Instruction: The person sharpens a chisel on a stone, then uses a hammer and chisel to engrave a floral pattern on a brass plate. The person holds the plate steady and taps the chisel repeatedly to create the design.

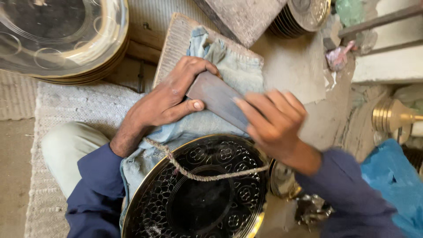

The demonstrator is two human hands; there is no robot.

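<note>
My left hand [169,97] grips one end of a flat grey stone block [216,98] that lies on a blue-grey cloth [233,66]. My right hand [273,121], blurred, rests its fingers on the block's other end. Just below both hands, a round black plate [194,194] with engraved floral patterns and a brass rim sits on my lap. A twisted rope [194,174] runs across its top.
A stack of shiny brass plates [66,39] stands at top left, more plates [304,15] at top right. A wooden board [174,42] lies under the cloth. A brass object [392,115] and blue fabric [392,180] are at right. White woven mat [75,105] covers the floor.
</note>
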